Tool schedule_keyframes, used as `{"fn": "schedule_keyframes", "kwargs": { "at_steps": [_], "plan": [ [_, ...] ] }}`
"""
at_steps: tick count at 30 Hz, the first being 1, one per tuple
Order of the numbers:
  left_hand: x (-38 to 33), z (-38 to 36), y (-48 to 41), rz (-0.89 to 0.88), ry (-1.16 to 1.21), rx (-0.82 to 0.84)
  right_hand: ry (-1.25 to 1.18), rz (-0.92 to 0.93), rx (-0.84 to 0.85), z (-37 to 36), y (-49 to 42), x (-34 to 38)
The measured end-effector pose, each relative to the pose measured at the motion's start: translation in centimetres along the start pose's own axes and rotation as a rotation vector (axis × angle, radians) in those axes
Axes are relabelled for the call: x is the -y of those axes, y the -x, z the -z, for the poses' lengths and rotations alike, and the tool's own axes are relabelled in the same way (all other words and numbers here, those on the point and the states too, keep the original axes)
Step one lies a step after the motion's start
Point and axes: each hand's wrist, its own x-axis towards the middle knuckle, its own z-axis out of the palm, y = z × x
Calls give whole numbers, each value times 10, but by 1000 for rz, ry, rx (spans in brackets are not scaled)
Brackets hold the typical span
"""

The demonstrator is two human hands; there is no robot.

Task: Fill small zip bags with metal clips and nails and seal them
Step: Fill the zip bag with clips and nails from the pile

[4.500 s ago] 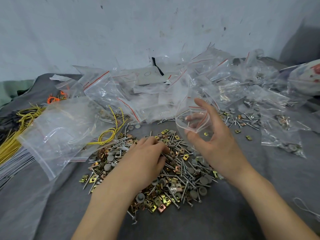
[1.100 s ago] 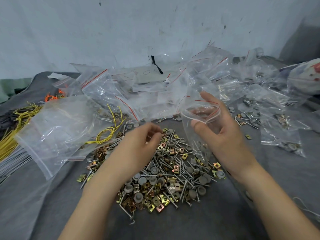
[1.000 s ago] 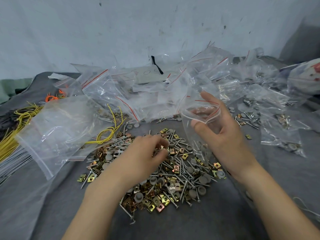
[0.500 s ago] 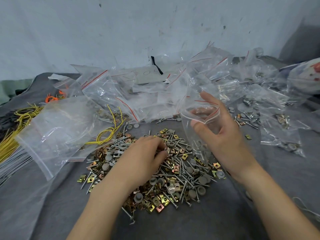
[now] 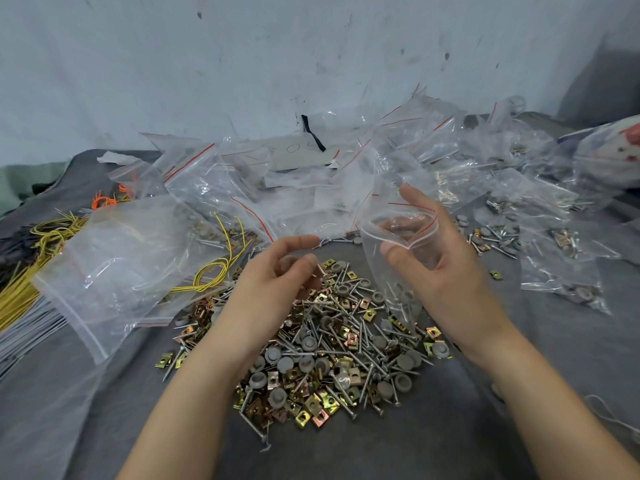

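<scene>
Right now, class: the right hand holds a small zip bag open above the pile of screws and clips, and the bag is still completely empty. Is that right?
Not quite. The right hand does hold the small zip bag open above the pile of screws and clips, but the bag is not empty: the head view shows screws and grey caps already lying in its lower part.

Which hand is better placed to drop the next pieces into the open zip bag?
Left. The left hand is raised over the pile, pinching small pieces beside the bag's mouth; the right hand is occupied holding the zip bag open.
</scene>
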Motion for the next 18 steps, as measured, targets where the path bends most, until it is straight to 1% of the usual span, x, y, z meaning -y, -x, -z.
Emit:
{"fn": "schedule_keyframes", "kwargs": {
  "at_steps": [6,9,13,15,18],
  "plan": [
    [2,-1,-1,7,42,4,-27,2,8,-1,-1,-3],
    [1,-2,-2,-11,17,22,-26,9,12,-2,-1,-4],
    [1,-5,-1,-43,35,-38,-31,6,11,-3,-1,-4],
    [1,-5,0,-17,68,-48,-32,7,11,-3,-1,-4],
    [-1,-5,0,67,169,-25,-31,12,10,-5,-2,-4]
  ]
}}
